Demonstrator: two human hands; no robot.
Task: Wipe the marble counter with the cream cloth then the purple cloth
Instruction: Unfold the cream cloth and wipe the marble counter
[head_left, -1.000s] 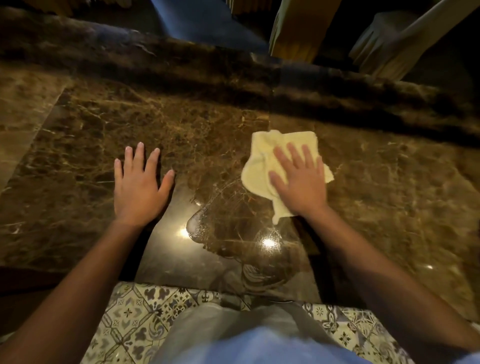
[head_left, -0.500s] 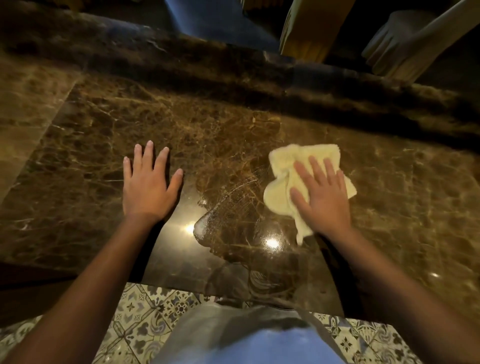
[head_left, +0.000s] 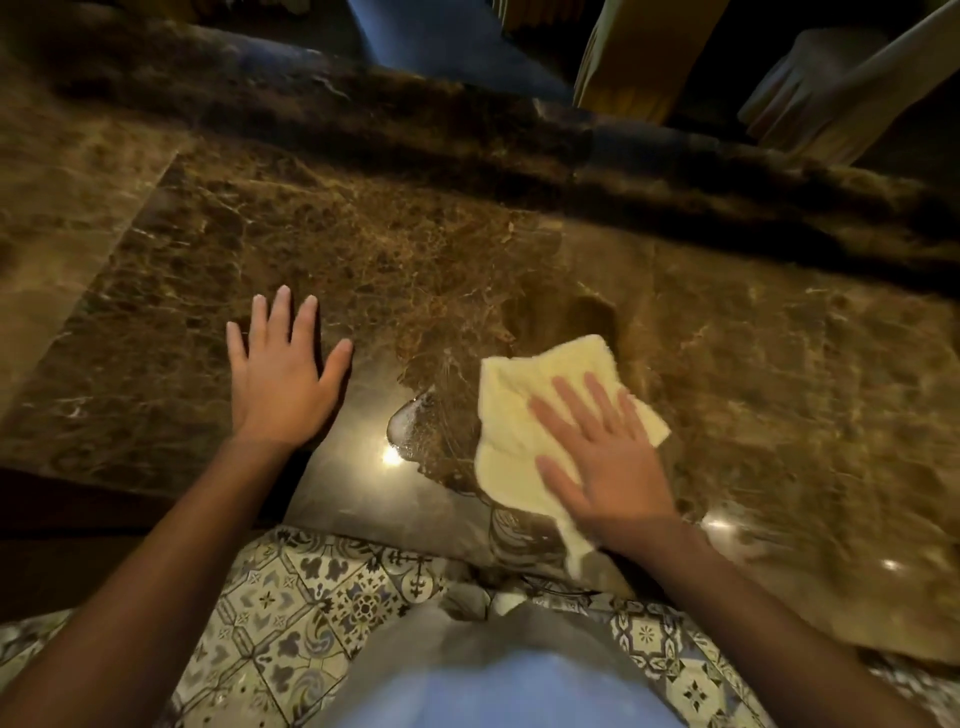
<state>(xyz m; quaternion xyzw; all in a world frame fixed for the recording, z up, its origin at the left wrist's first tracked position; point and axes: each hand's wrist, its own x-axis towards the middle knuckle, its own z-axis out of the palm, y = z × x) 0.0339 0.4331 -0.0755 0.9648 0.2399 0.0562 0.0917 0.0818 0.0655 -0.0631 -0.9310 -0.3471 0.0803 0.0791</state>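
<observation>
Patterned floor tiles (head_left: 291, 613) in cream and blue-grey run below the counter's near edge. Beyond its far edge stand a yellowish curtain (head_left: 639, 57) and a pale draped chair (head_left: 831, 88) in dim, warm light.

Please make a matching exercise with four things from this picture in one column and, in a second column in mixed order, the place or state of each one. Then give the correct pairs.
Things:
1. left hand
2. right hand
3. cream cloth
4. patterned tile floor

Places or states:
A. below the near edge of the marble counter
B. pressed flat on top of the cloth
C. flat on bare marble, fingers spread, holding nothing
D. crumpled on the counter, partly under a palm

Pairs: 1-C, 2-B, 3-D, 4-A
</observation>
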